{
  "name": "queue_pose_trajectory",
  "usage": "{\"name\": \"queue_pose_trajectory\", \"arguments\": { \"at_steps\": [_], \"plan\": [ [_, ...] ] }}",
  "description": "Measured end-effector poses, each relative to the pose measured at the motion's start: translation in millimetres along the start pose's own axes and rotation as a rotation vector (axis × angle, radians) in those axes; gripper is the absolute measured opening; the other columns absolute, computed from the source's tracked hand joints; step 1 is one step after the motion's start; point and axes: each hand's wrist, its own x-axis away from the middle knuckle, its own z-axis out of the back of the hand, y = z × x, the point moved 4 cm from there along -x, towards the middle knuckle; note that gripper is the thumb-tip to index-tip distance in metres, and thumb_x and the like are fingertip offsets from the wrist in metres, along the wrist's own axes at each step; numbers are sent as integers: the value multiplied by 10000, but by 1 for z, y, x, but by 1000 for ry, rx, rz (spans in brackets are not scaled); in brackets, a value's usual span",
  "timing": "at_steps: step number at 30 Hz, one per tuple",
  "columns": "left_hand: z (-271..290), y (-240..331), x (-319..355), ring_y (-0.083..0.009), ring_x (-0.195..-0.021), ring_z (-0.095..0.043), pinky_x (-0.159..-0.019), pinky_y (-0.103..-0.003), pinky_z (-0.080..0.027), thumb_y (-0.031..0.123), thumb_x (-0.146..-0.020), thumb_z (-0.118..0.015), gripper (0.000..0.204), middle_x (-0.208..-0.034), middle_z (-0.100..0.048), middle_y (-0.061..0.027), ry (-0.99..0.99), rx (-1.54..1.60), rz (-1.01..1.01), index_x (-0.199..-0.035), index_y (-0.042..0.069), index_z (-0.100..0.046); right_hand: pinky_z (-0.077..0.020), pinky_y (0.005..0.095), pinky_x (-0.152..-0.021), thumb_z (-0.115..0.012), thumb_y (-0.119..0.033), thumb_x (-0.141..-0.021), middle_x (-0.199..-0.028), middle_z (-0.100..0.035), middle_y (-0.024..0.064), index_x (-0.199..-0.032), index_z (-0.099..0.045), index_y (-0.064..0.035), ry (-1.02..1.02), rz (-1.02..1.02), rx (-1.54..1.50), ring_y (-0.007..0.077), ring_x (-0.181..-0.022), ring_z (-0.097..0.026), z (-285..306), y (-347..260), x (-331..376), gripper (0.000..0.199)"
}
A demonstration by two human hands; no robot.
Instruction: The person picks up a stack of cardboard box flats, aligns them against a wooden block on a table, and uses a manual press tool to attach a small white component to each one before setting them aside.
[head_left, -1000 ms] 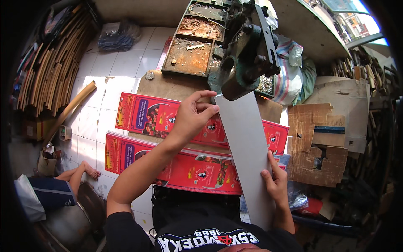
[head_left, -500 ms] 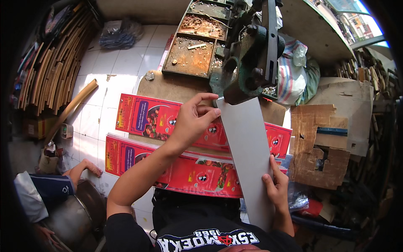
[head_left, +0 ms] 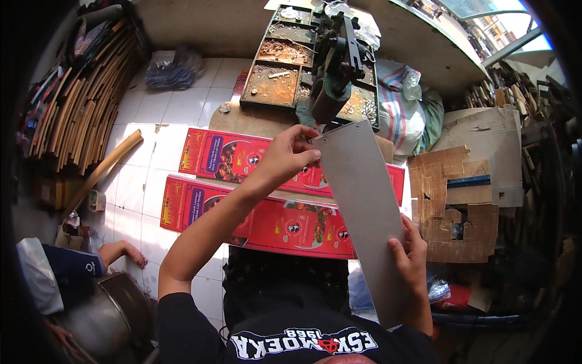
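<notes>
A long grey sheet (head_left: 367,200) slants from the machine towards my body, plain side up, with small round eyelets or holes at its far corners. My left hand (head_left: 292,153) pinches its far left corner between thumb and fingers. Lower down, my right hand (head_left: 409,253) grips the right edge, thumb on top. Just beyond the sheet's far end stands a dark green hand press (head_left: 330,91), apart from the sheet. Beneath lie a far red printed panel (head_left: 233,159) and a nearer stack of red printed panels (head_left: 273,221), both partly covered by the sheet and my left arm.
A divided metal tray (head_left: 273,82) with small metal bits surrounds the press. Cut brown cardboard (head_left: 430,200) lies right, a striped sack (head_left: 397,100) behind. At left are stacked wooden strips (head_left: 82,100), a leaning pole (head_left: 109,167), and another person's arm (head_left: 124,252) beside a metal drum (head_left: 100,315).
The grey sheet's far end has come out from under the press and shifted right, showing its corners. Both hands keep hold of it. The view has shifted too.
</notes>
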Motion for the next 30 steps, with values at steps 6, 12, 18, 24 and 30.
{"name": "queue_pose_trajectory", "arguments": {
  "at_steps": [6,12,18,24,30],
  "plan": [
    [-10,33,46,-162,-852,-675,-798,-292,-537,149,-963,-616,234,-918,-682,-115,-80,32,-133,-1128,0,-542,-546,326,-711,-684,3,-830,-931,-697,172,-1222,-576,14,-1,162,238,249,-825,-715,26,-31,30,406],
    [37,58,110,-192,-1049,-644,-929,-338,-511,-33,-883,-651,231,-1058,-678,-109,-18,-266,-645,-1088,45,-576,-433,306,-505,-732,-24,-738,-784,-654,47,-1095,-692,-117,78,970,706,176,-599,-617,14,-100,27,371],
    [110,49,136,-253,-1096,-626,-990,-382,-482,27,-879,-642,302,-1140,-652,-150,512,-650,-574,-1175,12,-583,-394,289,-499,-712,-66,-689,-811,-580,-24,-1078,-724,-173,96,1218,760,132,-633,-539,-56,-110,-21,403],
    [150,32,174,-228,-1160,-561,-1001,-365,-445,102,-920,-597,330,-1222,-584,-145,931,-497,-459,-1229,0,-541,-463,303,-554,-687,-124,-721,-906,-584,-6,-1100,-693,-161,79,1207,784,154,-746,-571,-131,-83,-74,381],
    [176,12,234,-254,-1169,-555,-1036,-396,-411,212,-950,-583,394,-1229,-592,-186,1078,-724,-217,-1249,-43,-553,-492,333,-600,-798,-262,-746,-966,-637,40,-1166,-678,-131,19,875,560,201,-806,-593,-125,-99,-59,456]
  ]
}}
